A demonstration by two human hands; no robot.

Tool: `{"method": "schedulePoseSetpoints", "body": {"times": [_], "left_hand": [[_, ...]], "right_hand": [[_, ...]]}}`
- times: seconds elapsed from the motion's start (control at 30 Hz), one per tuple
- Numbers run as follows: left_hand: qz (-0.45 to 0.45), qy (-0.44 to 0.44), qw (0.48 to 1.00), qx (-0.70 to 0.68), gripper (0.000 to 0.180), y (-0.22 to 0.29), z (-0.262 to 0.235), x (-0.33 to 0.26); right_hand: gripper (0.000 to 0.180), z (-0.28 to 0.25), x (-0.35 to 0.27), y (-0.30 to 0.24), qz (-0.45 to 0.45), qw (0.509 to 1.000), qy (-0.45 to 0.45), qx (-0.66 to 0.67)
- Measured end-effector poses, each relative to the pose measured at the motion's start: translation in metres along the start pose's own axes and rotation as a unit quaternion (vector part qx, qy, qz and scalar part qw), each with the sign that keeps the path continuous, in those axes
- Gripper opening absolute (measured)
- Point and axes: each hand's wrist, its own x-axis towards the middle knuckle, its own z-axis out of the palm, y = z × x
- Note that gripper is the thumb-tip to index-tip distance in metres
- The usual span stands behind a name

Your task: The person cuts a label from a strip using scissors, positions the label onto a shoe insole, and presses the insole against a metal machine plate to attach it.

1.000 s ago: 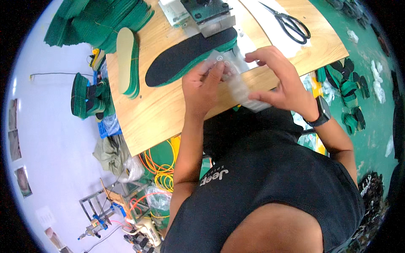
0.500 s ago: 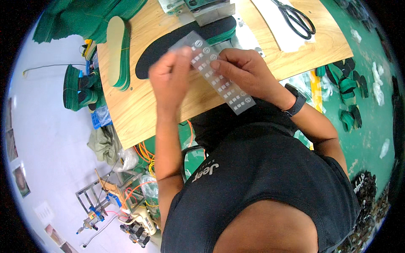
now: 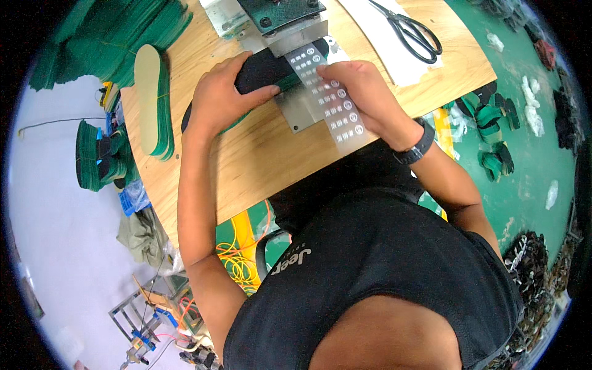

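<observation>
My left hand (image 3: 217, 98) grips a stack of black-topped insoles (image 3: 259, 68) with green edges, its thumb on the near side and its fingers over the far side. The front of the stack lies beneath the metal block (image 3: 299, 40) of a small press. In my right hand (image 3: 367, 98) is a translucent strip of printed labels (image 3: 338, 117), pinched by its right edge. The strip's far end lies over the stack's tip beside the block, and its near end hangs toward me. Below the strip, a flat metal plate (image 3: 296, 111) sits on the wooden table (image 3: 265, 151).
Left on the table stands a banded insole stack with a beige top (image 3: 148, 92); behind it are piled green insoles (image 3: 117, 37). Black-handled scissors (image 3: 396, 20) lie on a white sheet (image 3: 376, 37) at the right. More insoles (image 3: 490, 129) lie on the green floor.
My left hand has left the strip, moved left and taken hold of the insole stack. My right hand has brought the strip against the press block. The view has shifted a little.
</observation>
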Motion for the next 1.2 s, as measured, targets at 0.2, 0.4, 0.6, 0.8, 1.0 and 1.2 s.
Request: {"method": "schedulePoseSetpoints", "body": {"times": [0.2, 0.4, 0.6, 0.8, 1.0, 1.2], "left_hand": [[0.006, 0.011, 1.000, 0.014, 0.064, 0.000, 0.002, 0.000], [0.014, 0.025, 1.000, 0.002, 0.069, 0.002, 0.001, -0.002], [0.028, 0.047, 0.997, 0.048, 0.064, -0.009, 0.010, -0.001], [0.007, 0.022, 0.999, 0.037, 0.066, -0.004, 0.004, -0.001], [-0.049, 0.019, 0.998, 0.026, 0.068, 0.002, 0.001, -0.002], [0.015, 0.046, 0.999, 0.010, 0.066, -0.004, 0.005, -0.002]], "right_hand": [[0.016, -0.004, 0.021, 0.005, -0.017, 1.000, -0.001, 0.024], [0.015, -0.004, 0.018, 0.008, -0.032, 0.999, 0.004, 0.020], [0.016, 0.000, 0.017, 0.007, -0.053, 0.998, 0.025, -0.004], [0.016, -0.002, 0.018, 0.009, -0.037, 0.999, 0.024, 0.001], [0.016, -0.001, 0.017, 0.010, -0.048, 0.999, 0.019, 0.006], [0.020, -0.002, 0.020, 0.012, -0.039, 0.999, 0.023, -0.023]]}}
